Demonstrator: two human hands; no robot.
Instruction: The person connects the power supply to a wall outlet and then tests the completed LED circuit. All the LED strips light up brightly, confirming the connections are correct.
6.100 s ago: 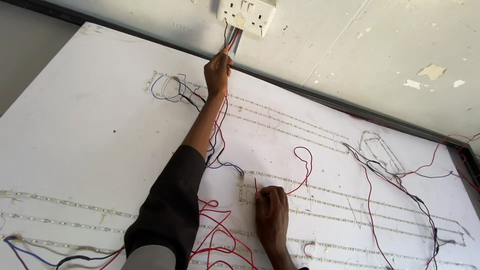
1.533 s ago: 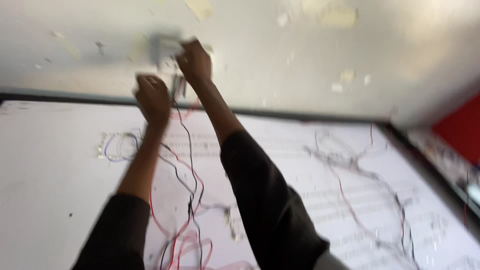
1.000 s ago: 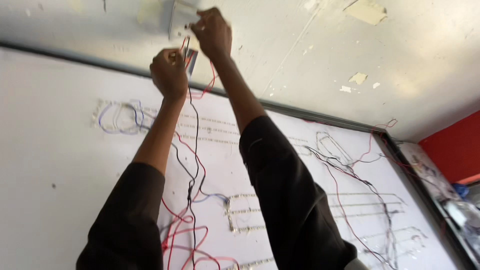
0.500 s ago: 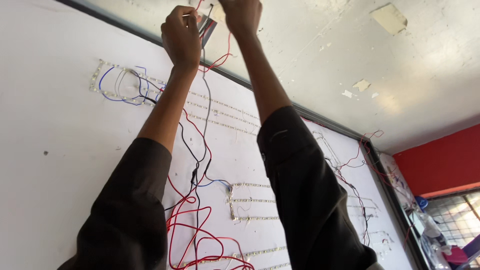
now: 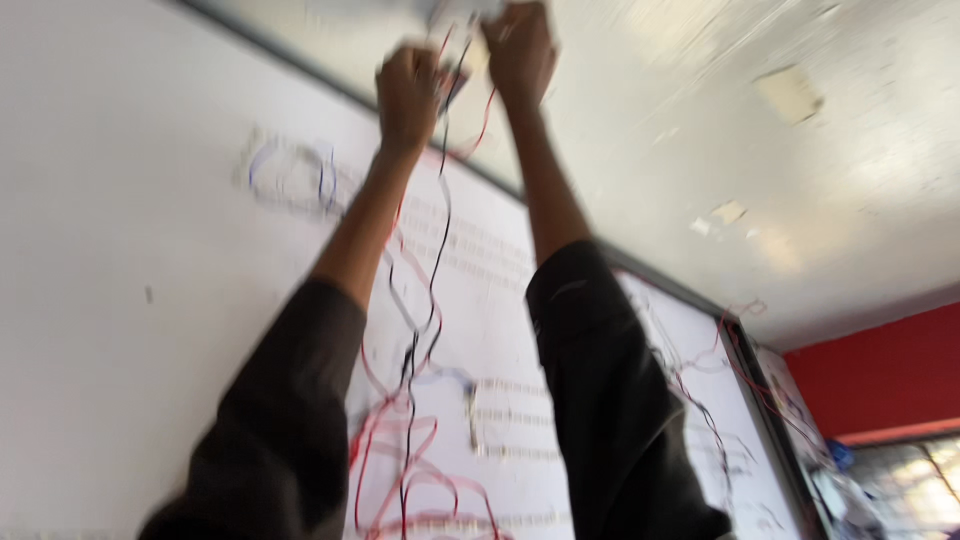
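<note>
A big white board point(image 5: 130, 250) fills the left and middle of the view, edged by a dark frame point(image 5: 660, 280), with a scuffed pale wall point(image 5: 800, 180) above it and a red wall point(image 5: 880, 375) at the far right. Rows of small light strips point(image 5: 510, 415) lie across the board, and loose red and black wires point(image 5: 420, 300) hang down over them in tangled loops, with a coil of blue and white wire point(image 5: 295, 175) off to the left. Both arms in dark sleeves point(image 5: 290, 430) reach up to the top edge of the picture, where the wire ends meet a pale fitting that is cut off by the frame and blurred. The left hand point(image 5: 410, 95) is curled into a loose fist around the upper stretch of the wires, just below the fitting. The right hand point(image 5: 520, 50) is up against the fitting itself; its fingers look bent, but the blur is too heavy to tell whether they pinch a wire or only press there. The main risk, as I judge it, is bare wire ends touching near a live fitting, which could shock or short. A tug from the raised arms could also drag the hanging loops and pull the strips off the board, or a wire could slip from the left hand's grip.
</note>
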